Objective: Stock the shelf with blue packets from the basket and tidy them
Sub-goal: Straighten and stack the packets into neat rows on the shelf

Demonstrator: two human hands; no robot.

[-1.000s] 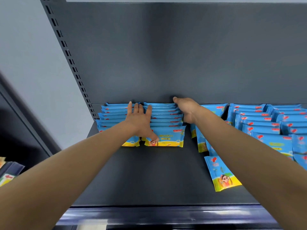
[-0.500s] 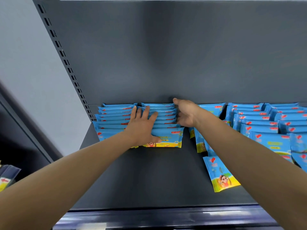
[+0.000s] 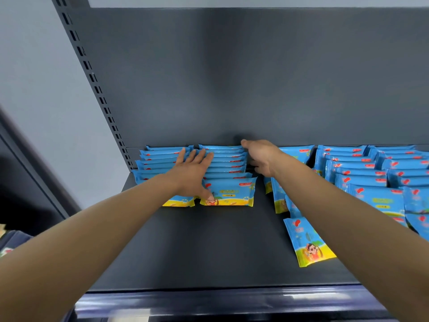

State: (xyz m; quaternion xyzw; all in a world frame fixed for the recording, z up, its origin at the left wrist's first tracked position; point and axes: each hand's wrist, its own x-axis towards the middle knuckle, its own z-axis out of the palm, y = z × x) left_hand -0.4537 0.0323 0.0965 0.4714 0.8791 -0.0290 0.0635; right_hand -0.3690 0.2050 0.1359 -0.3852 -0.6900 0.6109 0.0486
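Now the left hand [image 3: 192, 173] lies flat, fingers spread, across two rows of blue packets [image 3: 229, 163] at the back left of the shelf [image 3: 209, 247]. The right hand [image 3: 262, 159] sits against the second row's right side, thumb out; I cannot tell whether it grips a packet. One loose packet [image 3: 306, 242] lies nearer the front.

Dark shelf [image 3: 209, 247], blue packets [image 3: 228, 190]

1 head-worn wide-angle view only, so nothing is shared: it sits close in front of the shelf [image 3: 209, 252], faces its back panel [image 3: 232, 77], tilted down onto the deck, with the shelf's front edge at frame bottom.
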